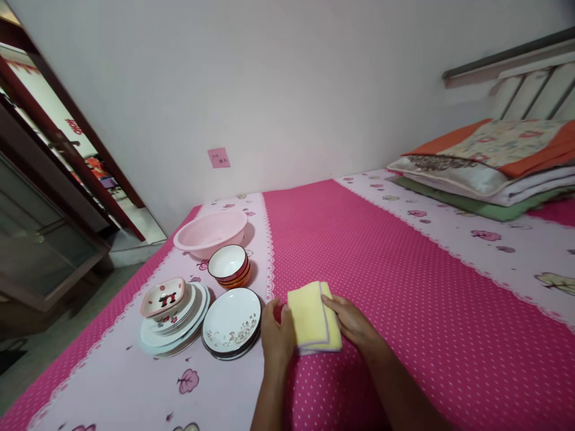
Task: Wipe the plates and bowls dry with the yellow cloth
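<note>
Pinching yellow cloth (308, 312) at right with right hand (354, 322), flanking left edge with unclenched left hand (277, 336); square edges evenly.

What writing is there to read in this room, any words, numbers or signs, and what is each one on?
Nothing reads for certain.
Pink note on the wall: dark handwritten marks, too small and blurred to quote.
Red sign at far left: shaped like a written character, too blurred to read.
Yellow cloth: no writing visible.
</note>
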`<state>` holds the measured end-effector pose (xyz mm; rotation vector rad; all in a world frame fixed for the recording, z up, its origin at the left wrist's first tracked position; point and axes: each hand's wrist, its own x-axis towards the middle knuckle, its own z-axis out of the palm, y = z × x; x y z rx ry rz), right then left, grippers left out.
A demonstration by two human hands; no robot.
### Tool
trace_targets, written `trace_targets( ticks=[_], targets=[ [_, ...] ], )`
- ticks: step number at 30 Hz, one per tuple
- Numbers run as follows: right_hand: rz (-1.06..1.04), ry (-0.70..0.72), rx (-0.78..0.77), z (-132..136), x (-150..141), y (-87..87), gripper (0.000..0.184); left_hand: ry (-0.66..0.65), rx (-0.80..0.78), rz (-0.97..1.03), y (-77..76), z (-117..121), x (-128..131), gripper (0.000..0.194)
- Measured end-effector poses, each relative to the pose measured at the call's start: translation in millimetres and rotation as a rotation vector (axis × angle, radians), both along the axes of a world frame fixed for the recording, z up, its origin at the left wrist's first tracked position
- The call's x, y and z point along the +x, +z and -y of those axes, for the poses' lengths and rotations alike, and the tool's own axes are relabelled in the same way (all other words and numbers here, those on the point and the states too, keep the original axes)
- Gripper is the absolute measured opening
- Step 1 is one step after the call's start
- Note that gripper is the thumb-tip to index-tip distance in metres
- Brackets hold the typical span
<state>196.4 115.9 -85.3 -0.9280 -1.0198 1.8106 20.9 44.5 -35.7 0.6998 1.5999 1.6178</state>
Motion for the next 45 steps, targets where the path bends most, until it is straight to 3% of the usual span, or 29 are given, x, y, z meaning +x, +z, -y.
trace_targets(
  ticks=[6, 10, 18, 24, 26, 35, 41, 45],
  targets=[
    [0.052, -0.074, 0.034, -8, 15, -2.3, 0.049, -0.235, -0.122, 0.388, -22.8, -5, 10, 0.033],
    [0.101, -0.138, 0.078, -11, 23, -2.2, 0.044, -0.326, -0.072, 0.508, -19.6, -2, 21, 0.036],
    [0.041, -0.081, 0.117, 4, 15, 12.8, 0.049, -0.419, -0.007, 0.676, -9.4, 2, 27, 0.054],
    [0.144, -0.378, 0.167, -9, 17, 12.0, 0.051, -0.358, 0.04, 0.61, -13.3, 0, 25, 0.058],
    [0.16, -0.406, 0.201, -9, 18, 14.9, 0.05, -0.385, 0.047, 0.63, -10.8, 0, 27, 0.059],
    [0.135, -0.314, 0.193, -3, 8, 22.4, 0.052, -0.364, 0.04, 0.622, -11.6, -2, 28, 0.057],
    [0.042, -0.147, 0.107, 6, 5, 24.5, 0.048, -0.37, -0.011, 0.693, -16.7, -5, 27, 0.051],
    [-0.053, -0.041, 0.056, 13, 2, 30.5, 0.052, -0.391, -0.031, 0.788, -16.5, -6, 28, 0.057]
  ],
)
